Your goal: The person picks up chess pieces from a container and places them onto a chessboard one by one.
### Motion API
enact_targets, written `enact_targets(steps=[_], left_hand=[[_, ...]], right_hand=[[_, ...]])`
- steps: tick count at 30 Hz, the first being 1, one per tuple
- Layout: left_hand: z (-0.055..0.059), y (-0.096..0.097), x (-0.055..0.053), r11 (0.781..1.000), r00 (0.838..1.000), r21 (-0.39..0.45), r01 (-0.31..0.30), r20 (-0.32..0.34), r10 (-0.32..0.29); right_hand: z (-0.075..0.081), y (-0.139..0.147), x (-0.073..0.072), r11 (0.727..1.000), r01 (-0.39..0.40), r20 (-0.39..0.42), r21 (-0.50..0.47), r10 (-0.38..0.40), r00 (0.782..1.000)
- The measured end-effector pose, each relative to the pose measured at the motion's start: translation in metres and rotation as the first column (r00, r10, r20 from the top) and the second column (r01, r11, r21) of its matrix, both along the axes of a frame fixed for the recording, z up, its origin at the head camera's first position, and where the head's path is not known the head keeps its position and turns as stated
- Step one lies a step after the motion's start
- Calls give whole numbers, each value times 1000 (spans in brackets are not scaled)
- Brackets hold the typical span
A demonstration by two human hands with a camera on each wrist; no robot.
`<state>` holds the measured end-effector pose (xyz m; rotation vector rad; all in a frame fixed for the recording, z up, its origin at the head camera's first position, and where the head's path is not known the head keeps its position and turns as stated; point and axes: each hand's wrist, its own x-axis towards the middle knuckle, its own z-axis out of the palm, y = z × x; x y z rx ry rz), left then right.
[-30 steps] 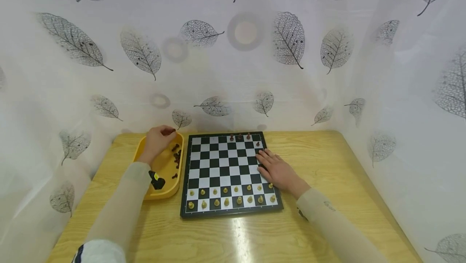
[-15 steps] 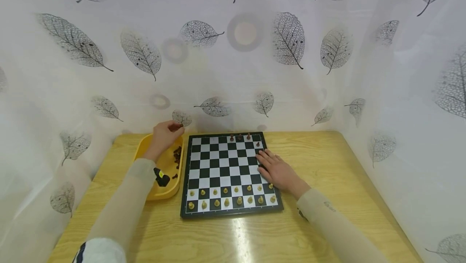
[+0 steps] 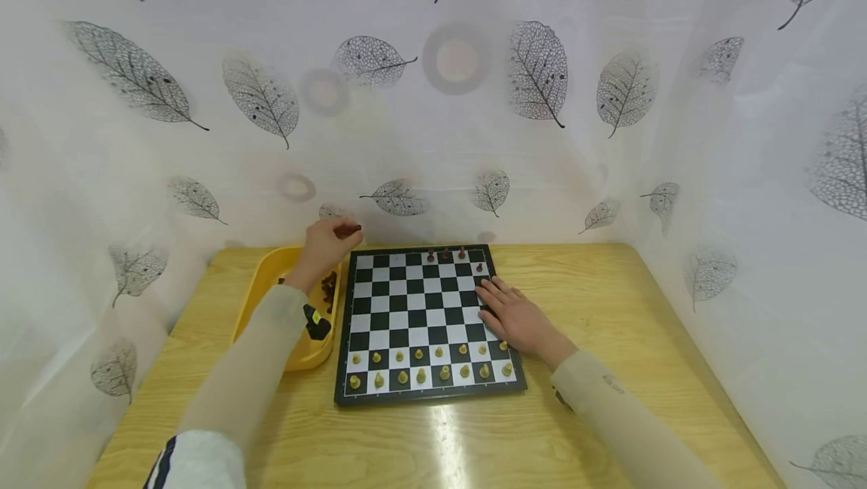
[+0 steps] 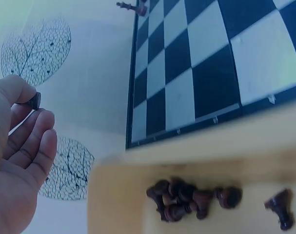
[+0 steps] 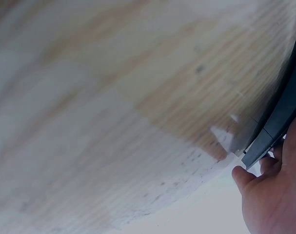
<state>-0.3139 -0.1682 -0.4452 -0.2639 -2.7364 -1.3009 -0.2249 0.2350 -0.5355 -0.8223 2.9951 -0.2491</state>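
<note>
My left hand [image 3: 327, 247] is raised over the far right end of the yellow tray [image 3: 309, 360], close to the board's far left corner. Thumb and fingertips pinch a small dark chess piece [image 4: 35, 101]; its kind is mostly hidden. More dark chess pieces [image 4: 189, 197] lie jumbled in the tray. The chessboard [image 3: 418, 299] carries two rows of light pieces [image 3: 421, 375] along its near side. Several dark pieces [image 3: 445, 254] stand around its far right corner. My right hand [image 3: 520, 317] rests on the board's right edge, fingers extended.
The tray stands just left of the board on a wooden table [image 3: 589, 278]. A pale curtain [image 3: 433, 135] with leaf prints hangs behind and along both sides. Bare wood lies right of the board and in front of it.
My left hand has moved right and slightly up from over the tray toward the board's far left corner, carrying the dark chess piece. The right hand has stayed still.
</note>
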Motion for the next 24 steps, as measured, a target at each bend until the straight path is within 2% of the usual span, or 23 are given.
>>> enact_targets(steps=[9, 13, 18, 24], left_hand=[[3, 27, -8, 998, 999, -52, 35, -39, -38], [-1, 41, -11, 996, 997, -61, 64, -37, -67], [-8, 59, -18, 993, 993, -83, 84, -71, -90], [-5, 77, -16, 990, 991, -64, 124, -38, -126]], right_hand=[[0, 1, 1, 1000, 2, -6, -6, -2, 1000], [1, 0, 2, 1000, 6, -6, -12, -6, 1000], [2, 0, 2, 1000, 7, -1, -8, -7, 1000], [1, -1, 1, 1000, -3, -21, -9, 3, 1000]])
